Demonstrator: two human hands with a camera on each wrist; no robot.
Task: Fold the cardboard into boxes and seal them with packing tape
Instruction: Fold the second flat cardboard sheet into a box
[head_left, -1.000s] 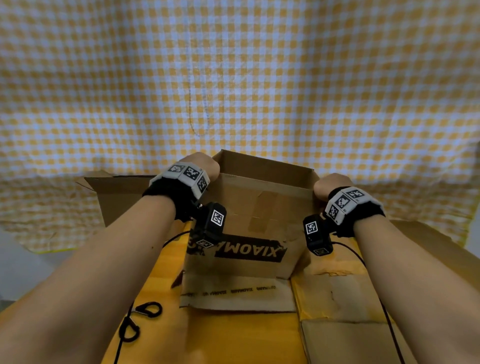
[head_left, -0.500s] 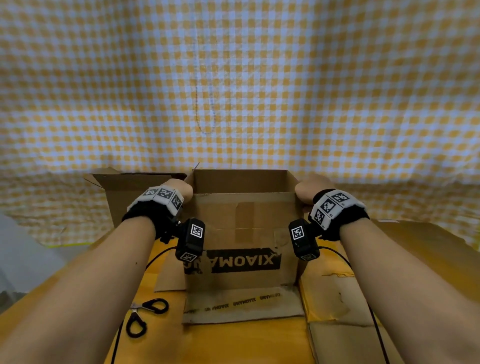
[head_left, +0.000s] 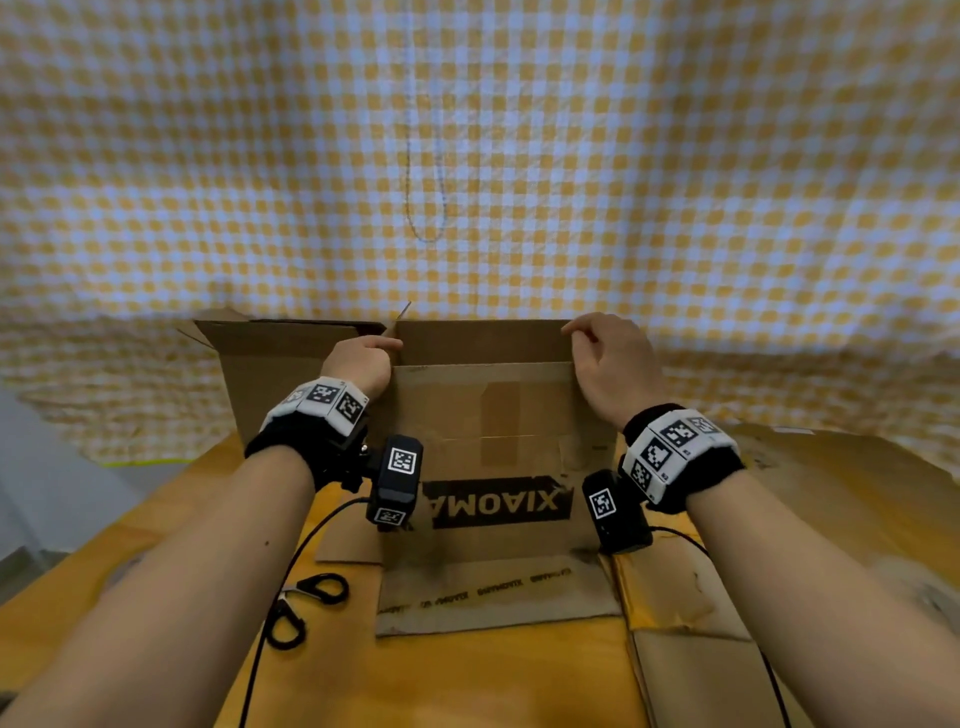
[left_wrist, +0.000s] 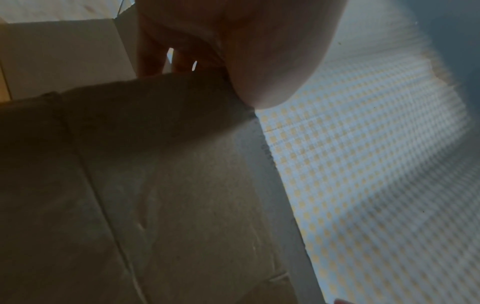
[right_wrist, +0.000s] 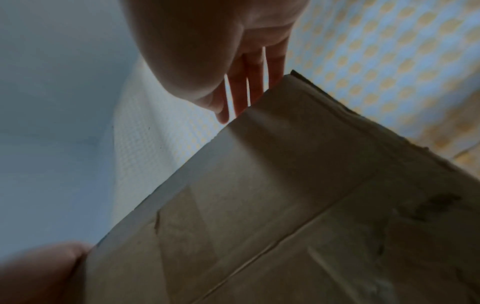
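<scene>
A brown cardboard box (head_left: 498, 415) with an upside-down black "XIAOMI" print stands upright on the wooden table (head_left: 467, 675), its top open. My left hand (head_left: 382, 345) holds the box's upper left corner, and my right hand (head_left: 579, 332) holds the upper right corner. In the left wrist view the left hand's fingers (left_wrist: 155, 57) reach over a cardboard edge (left_wrist: 155, 86). In the right wrist view the fingers (right_wrist: 244, 92) lie behind a panel's top corner (right_wrist: 285, 133). One bottom flap (head_left: 493, 592) lies flat on the table towards me.
A second open cardboard box (head_left: 291, 358) stands behind at the left. Flattened cardboard (head_left: 691, 623) lies at the right, under my right forearm. Black-handled scissors (head_left: 301, 608) lie near my left forearm. A yellow checked cloth (head_left: 467, 156) hangs behind and drapes onto the table.
The box has turned from a skewed stance to square on. Both hands have slid from its sides up to the top corners.
</scene>
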